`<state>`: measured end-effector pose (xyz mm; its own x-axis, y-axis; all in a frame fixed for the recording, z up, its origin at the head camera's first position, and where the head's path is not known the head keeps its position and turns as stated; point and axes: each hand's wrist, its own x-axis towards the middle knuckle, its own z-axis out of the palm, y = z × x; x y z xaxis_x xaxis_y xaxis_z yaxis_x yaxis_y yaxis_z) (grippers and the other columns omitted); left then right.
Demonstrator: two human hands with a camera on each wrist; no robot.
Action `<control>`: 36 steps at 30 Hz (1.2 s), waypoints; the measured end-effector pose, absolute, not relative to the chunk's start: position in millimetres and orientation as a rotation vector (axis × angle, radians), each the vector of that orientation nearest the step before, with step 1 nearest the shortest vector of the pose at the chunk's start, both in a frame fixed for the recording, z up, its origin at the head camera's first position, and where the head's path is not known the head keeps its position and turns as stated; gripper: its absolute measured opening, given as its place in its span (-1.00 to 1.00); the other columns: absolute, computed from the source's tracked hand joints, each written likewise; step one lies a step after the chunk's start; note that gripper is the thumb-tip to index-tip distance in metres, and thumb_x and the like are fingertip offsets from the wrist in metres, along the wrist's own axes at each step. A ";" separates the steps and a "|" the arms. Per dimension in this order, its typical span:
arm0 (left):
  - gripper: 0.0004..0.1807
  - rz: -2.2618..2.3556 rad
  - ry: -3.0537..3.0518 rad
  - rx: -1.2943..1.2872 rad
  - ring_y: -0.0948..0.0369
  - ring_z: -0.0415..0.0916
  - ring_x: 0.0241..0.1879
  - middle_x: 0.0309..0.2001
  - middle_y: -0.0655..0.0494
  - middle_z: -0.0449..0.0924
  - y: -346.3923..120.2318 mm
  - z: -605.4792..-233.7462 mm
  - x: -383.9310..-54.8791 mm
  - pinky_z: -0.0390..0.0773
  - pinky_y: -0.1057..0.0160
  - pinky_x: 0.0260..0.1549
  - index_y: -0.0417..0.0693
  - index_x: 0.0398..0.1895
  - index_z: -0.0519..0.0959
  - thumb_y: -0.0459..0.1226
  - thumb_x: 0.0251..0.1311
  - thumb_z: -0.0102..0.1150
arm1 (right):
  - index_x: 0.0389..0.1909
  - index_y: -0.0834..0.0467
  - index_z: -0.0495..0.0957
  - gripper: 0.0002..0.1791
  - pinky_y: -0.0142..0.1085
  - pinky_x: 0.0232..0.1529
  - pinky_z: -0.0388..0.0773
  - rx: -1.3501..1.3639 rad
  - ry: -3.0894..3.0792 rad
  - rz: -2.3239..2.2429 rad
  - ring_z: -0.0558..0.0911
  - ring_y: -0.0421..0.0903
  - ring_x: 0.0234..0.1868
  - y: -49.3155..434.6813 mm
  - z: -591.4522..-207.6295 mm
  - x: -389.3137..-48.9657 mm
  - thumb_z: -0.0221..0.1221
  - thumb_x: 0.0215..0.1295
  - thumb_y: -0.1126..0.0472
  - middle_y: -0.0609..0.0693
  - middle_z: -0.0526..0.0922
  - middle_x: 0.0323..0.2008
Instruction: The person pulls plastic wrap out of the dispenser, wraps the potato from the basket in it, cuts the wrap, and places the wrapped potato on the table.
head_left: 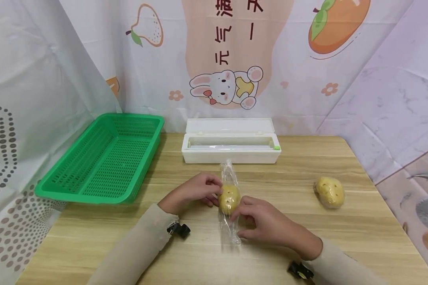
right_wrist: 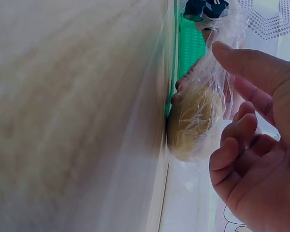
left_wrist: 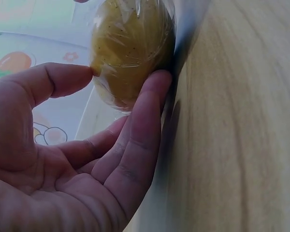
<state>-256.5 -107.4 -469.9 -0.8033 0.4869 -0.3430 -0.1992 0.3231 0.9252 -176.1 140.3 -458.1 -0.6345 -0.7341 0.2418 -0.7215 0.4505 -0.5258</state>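
A potato (head_left: 230, 198) wrapped in clear plastic film lies on the table between the hands. Loose film tails stick out from it, one toward the cling film box and one toward the near edge. My left hand (head_left: 199, 190) holds the potato from its left; in the left wrist view the thumb (left_wrist: 70, 79) touches one side and a fingertip (left_wrist: 157, 84) the other. At the potato's right is my right hand (head_left: 265, 219), its fingers loosely bent. In the right wrist view its thumb (right_wrist: 246, 63) lies against the film tail (right_wrist: 227, 34), apart from the other fingers.
A white cling film box (head_left: 231, 153) with its lid up stands at the back. A green basket (head_left: 92, 198) is at the left. Another film-wrapped potato (head_left: 330, 192) lies on the wooden table (head_left: 363, 241) at the right. Printed cloth (head_left: 157, 79) hangs behind.
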 end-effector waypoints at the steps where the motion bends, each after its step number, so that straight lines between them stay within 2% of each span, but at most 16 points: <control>1: -0.66 1.524 2.010 0.251 -0.04 0.69 -0.36 -0.20 -0.11 0.59 -107.5 -469.7 -256.3 0.66 0.13 -0.45 -0.19 -0.04 0.53 -0.23 0.14 0.21 | -0.19 -0.23 0.57 -0.59 -0.53 -0.47 0.35 -1.335 2.654 -0.953 0.43 -0.23 -0.48 140.2 -457.7 -176.0 0.47 -0.10 0.04 -0.19 0.42 -0.40; 7: -0.72 1.508 2.012 0.256 -0.03 0.69 -0.35 -0.18 -0.07 0.61 -106.1 -465.9 -253.5 0.66 0.11 -0.43 -0.16 -0.09 0.57 -0.25 0.13 0.18 | -0.19 -0.21 0.55 -0.56 -0.53 -0.45 0.37 -1.309 2.655 -0.931 0.44 -0.23 -0.45 139.1 -454.3 -173.6 0.47 -0.13 0.13 -0.19 0.43 -0.37; 10: -0.71 1.481 2.027 0.293 -0.02 0.69 -0.35 -0.21 -0.04 0.65 -105.0 -464.7 -252.5 0.66 0.09 -0.42 -0.13 -0.14 0.61 -0.16 0.13 0.25 | -0.19 -0.21 0.55 -0.57 -0.52 -0.44 0.37 -1.303 2.664 -0.906 0.43 -0.23 -0.45 136.6 -453.8 -173.0 0.46 -0.12 0.12 -0.20 0.44 -0.35; 15: -0.59 1.438 2.099 0.315 0.03 0.69 -0.37 -0.29 0.00 0.69 -104.2 -467.4 -253.2 0.66 0.09 -0.43 -0.07 -0.21 0.64 0.03 0.02 0.37 | -0.20 -0.27 0.53 -0.56 -0.51 -0.42 0.37 -1.312 2.712 -0.825 0.43 -0.25 -0.43 132.4 -455.1 -173.7 0.46 -0.13 0.11 -0.26 0.42 -0.28; 27: -0.56 1.472 2.086 0.253 0.03 0.69 -0.39 -0.28 -0.03 0.68 -105.2 -470.4 -255.7 0.66 0.09 -0.45 -0.09 -0.21 0.62 0.03 -0.02 0.40 | -0.34 -0.25 0.65 -0.76 -0.53 -0.51 0.35 -1.256 2.743 -1.115 0.38 -0.29 -0.48 131.0 -453.7 -174.1 0.38 0.03 0.18 -0.23 0.45 -0.40; 33: -0.56 1.481 2.065 0.247 0.03 0.69 -0.37 -0.27 -0.05 0.67 -105.7 -469.4 -255.5 0.66 0.10 -0.44 -0.11 -0.19 0.61 0.00 -0.01 0.41 | -0.37 -0.32 0.67 -0.84 -0.51 -0.48 0.36 -1.206 2.804 -1.205 0.40 -0.26 -0.46 132.0 -454.0 -176.6 0.40 0.05 0.04 -0.20 0.44 -0.40; 36: -0.55 1.479 2.059 0.253 0.04 0.69 -0.37 -0.27 -0.04 0.67 -105.9 -469.7 -255.7 0.67 0.10 -0.43 -0.12 -0.18 0.60 0.00 -0.01 0.40 | -0.39 -0.31 0.68 -0.83 -0.48 -0.47 0.39 -1.138 2.838 -1.218 0.41 -0.21 -0.44 132.3 -454.1 -178.5 0.42 0.02 0.06 -0.15 0.44 -0.40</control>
